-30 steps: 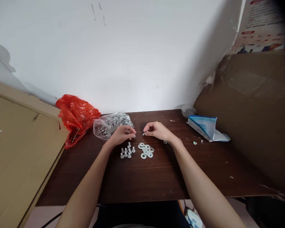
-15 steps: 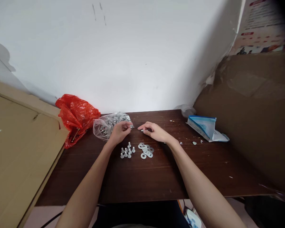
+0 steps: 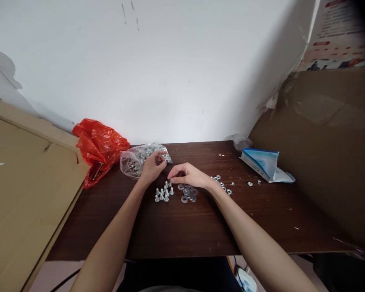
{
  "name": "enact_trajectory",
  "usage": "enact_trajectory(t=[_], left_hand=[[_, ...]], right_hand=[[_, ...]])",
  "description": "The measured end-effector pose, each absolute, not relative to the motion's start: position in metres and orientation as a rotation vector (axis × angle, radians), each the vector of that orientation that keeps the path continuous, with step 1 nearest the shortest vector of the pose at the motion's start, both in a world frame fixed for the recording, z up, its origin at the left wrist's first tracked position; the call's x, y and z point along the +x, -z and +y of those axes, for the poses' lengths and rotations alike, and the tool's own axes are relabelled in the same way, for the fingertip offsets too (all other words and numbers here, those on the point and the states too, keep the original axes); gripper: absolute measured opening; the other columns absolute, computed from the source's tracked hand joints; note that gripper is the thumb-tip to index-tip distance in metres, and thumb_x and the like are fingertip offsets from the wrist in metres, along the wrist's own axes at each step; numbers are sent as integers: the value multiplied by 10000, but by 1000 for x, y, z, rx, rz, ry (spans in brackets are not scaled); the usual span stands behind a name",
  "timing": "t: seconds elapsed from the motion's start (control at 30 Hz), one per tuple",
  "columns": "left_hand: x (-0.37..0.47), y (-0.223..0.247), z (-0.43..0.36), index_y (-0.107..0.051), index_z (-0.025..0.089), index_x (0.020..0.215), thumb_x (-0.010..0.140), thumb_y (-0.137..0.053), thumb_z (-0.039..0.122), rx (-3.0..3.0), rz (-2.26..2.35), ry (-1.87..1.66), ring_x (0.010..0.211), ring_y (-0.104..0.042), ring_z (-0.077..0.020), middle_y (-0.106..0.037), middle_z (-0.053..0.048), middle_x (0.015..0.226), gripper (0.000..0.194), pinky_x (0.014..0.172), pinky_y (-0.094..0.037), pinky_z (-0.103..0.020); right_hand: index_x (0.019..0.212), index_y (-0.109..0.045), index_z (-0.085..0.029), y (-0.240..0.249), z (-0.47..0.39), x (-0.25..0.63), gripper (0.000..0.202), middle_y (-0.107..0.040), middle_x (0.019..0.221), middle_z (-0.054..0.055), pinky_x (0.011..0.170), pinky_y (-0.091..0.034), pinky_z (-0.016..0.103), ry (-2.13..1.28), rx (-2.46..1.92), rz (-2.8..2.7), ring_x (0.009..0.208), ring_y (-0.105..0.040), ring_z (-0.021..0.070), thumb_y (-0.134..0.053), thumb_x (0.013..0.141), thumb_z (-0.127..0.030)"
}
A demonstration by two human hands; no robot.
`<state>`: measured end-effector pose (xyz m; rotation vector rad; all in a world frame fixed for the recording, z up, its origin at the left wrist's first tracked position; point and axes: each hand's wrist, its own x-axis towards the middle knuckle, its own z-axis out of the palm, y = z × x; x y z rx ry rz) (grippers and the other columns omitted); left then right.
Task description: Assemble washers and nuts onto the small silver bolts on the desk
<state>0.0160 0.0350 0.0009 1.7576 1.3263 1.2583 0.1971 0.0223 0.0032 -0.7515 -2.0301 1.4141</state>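
My right hand (image 3: 188, 175) pinches a small metal bolt (image 3: 170, 183) between thumb and fingers, right at the back of a cluster of silver bolts (image 3: 162, 197) standing on their heads. Flat washers (image 3: 189, 194) lie in a loose pile just below that hand. My left hand (image 3: 153, 167) is over the right side of a clear plastic bag (image 3: 130, 162) full of small metal hardware. Its thumb and fingers are curled but apart, with nothing visible between them. Several nuts (image 3: 222, 184) lie to the right, partly behind my right wrist.
A red plastic bag (image 3: 99, 144) sits at the left beside a cardboard box (image 3: 27, 174). At the right are a blue and white packet (image 3: 261, 164) and a large brown carton (image 3: 316, 154). White scraps dot the dark wooden table (image 3: 182, 239), which meets a white wall.
My right hand has moved left and down, bringing the bolt to the standing cluster. The left fingers have parted over the bag. More nuts show behind my right wrist.
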Motion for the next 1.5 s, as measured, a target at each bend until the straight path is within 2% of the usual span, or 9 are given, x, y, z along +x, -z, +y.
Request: enact_trajectory(t=[0.4,0.57,0.77,0.9,1.0,1.2,1.4,1.5], left_hand=[[16,0,35,-592,119,1011,675,-546,127,1782,1317,-1240,585,-519,-82,-551,13,699,340,605,-429,-210],[16,0,35,-602,117,1005,676,-558,136,1768,1319,-1227,599,-531,-87,-567,7,705,333,617,-443,-219],[18,-5,31,-623,109,1000,679,-622,181,1707,1230,-1146,642,-564,-100,-617,-21,729,329,615,-457,-218],[21,-8,27,-627,109,995,661,-668,196,1620,1167,-1095,687,-596,-114,-642,-32,757,349,657,-473,-235],[22,-8,25,-605,112,1025,646,-706,226,1558,1140,-1074,680,-607,-118,-661,-31,753,408,672,-479,-250],[22,-9,25,-562,121,1081,626,-741,290,1480,1153,-1026,611,-577,-105,-669,-22,724,518,566,-434,-215],[22,-12,23,-607,101,972,724,-661,326,1513,1129,-943,603,-569,-95,-681,-57,739,340,583,-462,-224],[23,-12,22,-633,103,908,770,-618,355,1577,1068,-853,599,-582,-100,-687,-70,730,288,577,-465,-221]], right_hand=[[816,-687,-148,-8,17,195,128,-673,750,27,610,-453,240,-1388,-765,-2118,650,-586,120,-670,710,-217],[816,-673,-151,-10,18,199,133,-657,755,25,623,-443,247,-1369,-750,-2094,668,-574,123,-641,745,-259],[908,-639,-161,-5,29,203,168,-586,714,-6,615,-412,243,-1020,-922,-1902,627,-503,106,-591,782,-261],[977,-606,-171,3,33,201,203,-596,749,2,650,-428,248,-820,-926,-1947,665,-529,117,-595,779,-212],[954,-608,-180,7,32,197,180,-600,790,15,654,-432,249,-721,-906,-2016,695,-545,126,-599,775,-188],[876,-618,-172,5,30,195,100,-612,760,15,635,-436,238,-728,-887,-2011,680,-556,123,-572,787,-178],[805,-632,-149,1,38,215,83,-623,728,22,615,-431,244,-698,-994,-2031,638,-553,124,-569,756,-170],[772,-653,-153,1,43,231,104,-645,742,26,627,-419,254,-687,-1088,-2089,656,-557,136,-573,765,-219]])
